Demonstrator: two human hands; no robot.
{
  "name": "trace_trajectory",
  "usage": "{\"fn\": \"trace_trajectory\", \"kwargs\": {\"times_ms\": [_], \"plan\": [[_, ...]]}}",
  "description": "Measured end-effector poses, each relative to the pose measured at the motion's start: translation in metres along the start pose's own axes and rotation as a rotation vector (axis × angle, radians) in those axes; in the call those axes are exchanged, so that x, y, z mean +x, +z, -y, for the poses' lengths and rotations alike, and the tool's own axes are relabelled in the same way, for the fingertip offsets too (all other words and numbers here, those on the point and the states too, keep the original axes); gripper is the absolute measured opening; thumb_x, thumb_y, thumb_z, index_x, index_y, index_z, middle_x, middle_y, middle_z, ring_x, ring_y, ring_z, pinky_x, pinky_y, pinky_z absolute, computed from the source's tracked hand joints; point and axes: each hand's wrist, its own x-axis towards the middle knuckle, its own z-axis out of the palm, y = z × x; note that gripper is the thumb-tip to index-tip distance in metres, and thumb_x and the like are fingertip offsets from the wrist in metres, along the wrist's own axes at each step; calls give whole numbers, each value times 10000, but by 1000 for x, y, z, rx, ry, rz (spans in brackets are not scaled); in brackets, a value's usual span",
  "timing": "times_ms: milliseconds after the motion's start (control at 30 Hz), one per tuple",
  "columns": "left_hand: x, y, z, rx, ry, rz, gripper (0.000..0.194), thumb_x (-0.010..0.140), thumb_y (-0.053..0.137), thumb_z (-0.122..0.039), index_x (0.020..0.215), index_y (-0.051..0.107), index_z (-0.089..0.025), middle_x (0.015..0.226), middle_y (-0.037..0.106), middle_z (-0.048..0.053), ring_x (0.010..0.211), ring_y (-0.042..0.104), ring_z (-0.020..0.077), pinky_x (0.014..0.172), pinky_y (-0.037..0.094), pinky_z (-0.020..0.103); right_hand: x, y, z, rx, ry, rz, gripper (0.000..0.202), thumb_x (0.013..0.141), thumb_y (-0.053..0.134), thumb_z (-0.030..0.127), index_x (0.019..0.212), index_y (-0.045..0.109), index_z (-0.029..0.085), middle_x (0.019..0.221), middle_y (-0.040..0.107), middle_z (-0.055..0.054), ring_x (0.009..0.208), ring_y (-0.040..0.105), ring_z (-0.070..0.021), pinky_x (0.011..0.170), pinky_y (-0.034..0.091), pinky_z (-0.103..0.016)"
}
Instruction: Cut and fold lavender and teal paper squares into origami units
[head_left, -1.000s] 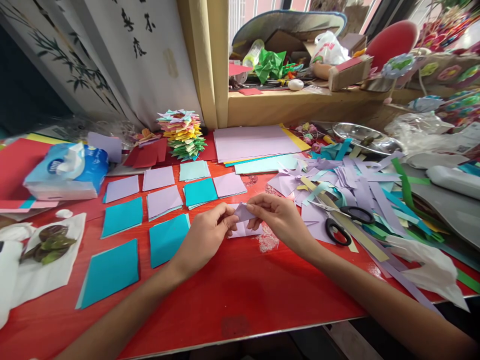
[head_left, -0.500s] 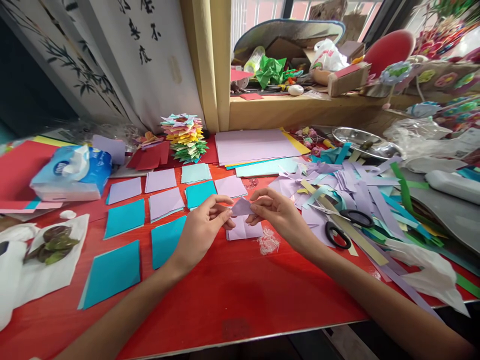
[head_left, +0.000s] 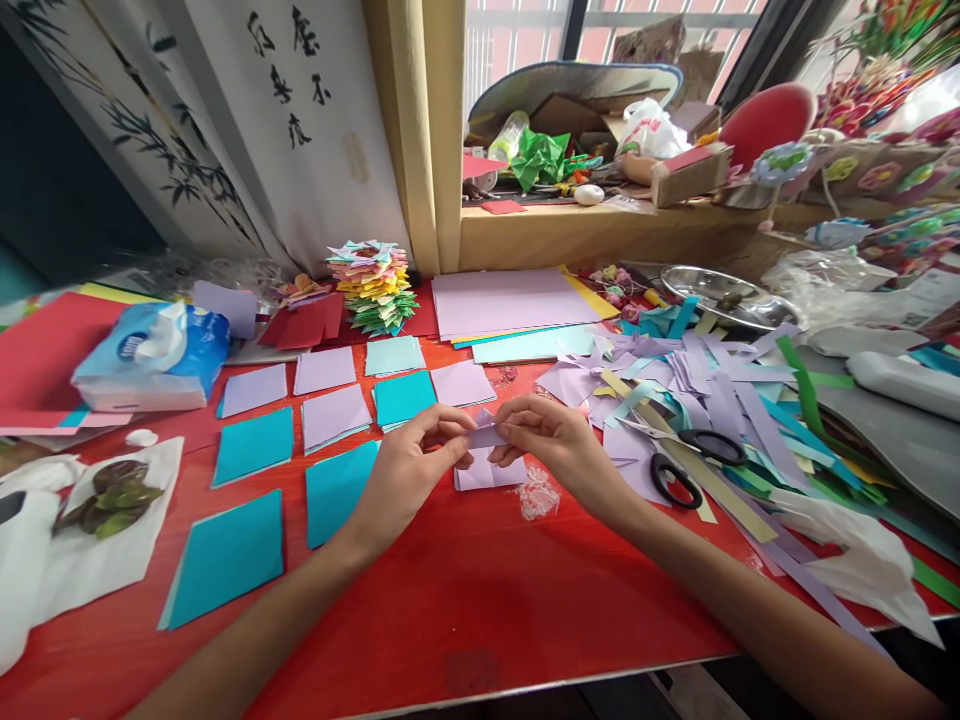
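Between my two hands is a small folded piece of lilac paper, held just above the table. My left hand pinches its left end between thumb and fingers. At the right end, my right hand is closed on the same paper, with its fingers curled. Right below lies a creased lilac paper square, partly covered by my fingers. Stacks of cut squares stand to the left, among them a teal stack beside my left wrist and a lilac stack just beyond my hands.
Black-handled scissors lie right of my right hand, by a heap of paper strips. A tissue pack stands at the left. Behind are a multicoloured folded-paper tower, large lilac sheets and a metal bowl.
The lilac paper showed a raised triangular peak before; now it looks flatter and narrower, with a small tip up. My fingers have curled closer around it. The view has tilted up slightly.
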Motion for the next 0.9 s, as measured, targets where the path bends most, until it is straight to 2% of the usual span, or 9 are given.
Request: {"fn": "trace_trajectory", "kwargs": {"times_ms": [267, 433, 667, 900], "plan": [[0, 0, -1, -133, -49, -20, 129, 778, 566, -285, 794, 647, -185, 723, 636, -1, 649, 620, 126, 681, 532, 267, 0, -1, 1, 122, 115, 7, 141, 766, 609, 246, 864, 674, 168, 791, 671, -27, 721, 648, -128, 731, 535, -286], [-1, 1, -2, -120, -56, 6, 136, 781, 574, -287, 831, 652, -187, 781, 654, 1, 667, 632, 128, 706, 530, 266, 0, 0, 4, 91, 109, 13, 117, 757, 629, 273, 778, 646, 159, 716, 638, -3, 635, 614, -100, 661, 514, -249], [-3, 3, -1, -126, -35, 31, 174, 790, 574, -332, 892, 605, -195, 904, 620, -3, 732, 633, 126, 717, 537, 258, -1, 2, 9, 56, 121, -8, 69, 747, 626, 216, 751, 619, 148, 687, 616, 12, 608, 610, -92, 621, 498, -236], [-2, 3, 1, -105, -24, 34, 178, 790, 571, -354, 835, 594, -183, 846, 599, -7, 754, 606, 128, 708, 545, 264, -2, 3, 9, 36, 98, -2, 81, 728, 638, 233, 744, 614, 158, 703, 614, 14, 596, 602, -92, 632, 507, -255]]}}
